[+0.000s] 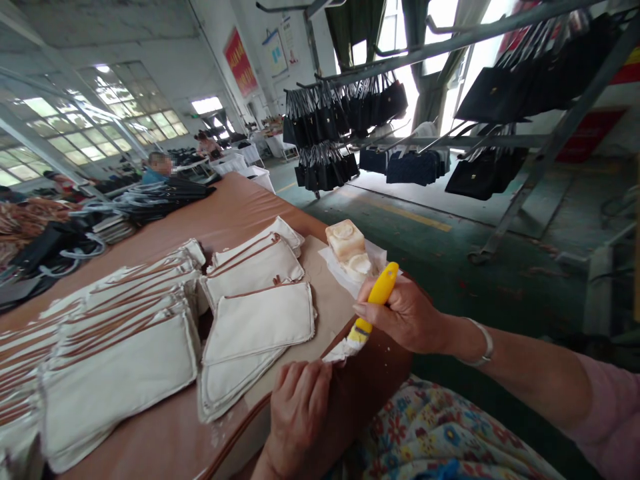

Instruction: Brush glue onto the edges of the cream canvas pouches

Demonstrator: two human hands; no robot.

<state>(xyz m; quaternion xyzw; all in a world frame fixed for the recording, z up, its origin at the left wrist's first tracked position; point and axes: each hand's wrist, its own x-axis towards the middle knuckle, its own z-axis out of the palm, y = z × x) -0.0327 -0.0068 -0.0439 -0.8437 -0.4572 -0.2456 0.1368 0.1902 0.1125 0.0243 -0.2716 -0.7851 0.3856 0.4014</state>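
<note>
My right hand (407, 313) is closed around the yellow handle of a paintbrush (383, 287), which slants down to the left. White paste coats its bristles, and their tip is right at the fingers of my left hand (303, 400). That hand is closed, knuckles up, by a brown leather-like surface (373, 373) at the table's near edge; what its fingers grip is hidden. Just beyond the brush, a paste-crusted block-shaped container (346, 241) stands on a white sheet (377, 255). Left of my hands lie cream fabric pouches (265, 320) with brown trim, overlapping one another.
Rows of stacked cream pouches (120, 373) cover the left of the brown table (240, 193). Black bags (320, 123) hang on a metal rack (540, 141) beyond the table. More bags (170, 193) are piled at the far left, near a seated person (159, 167).
</note>
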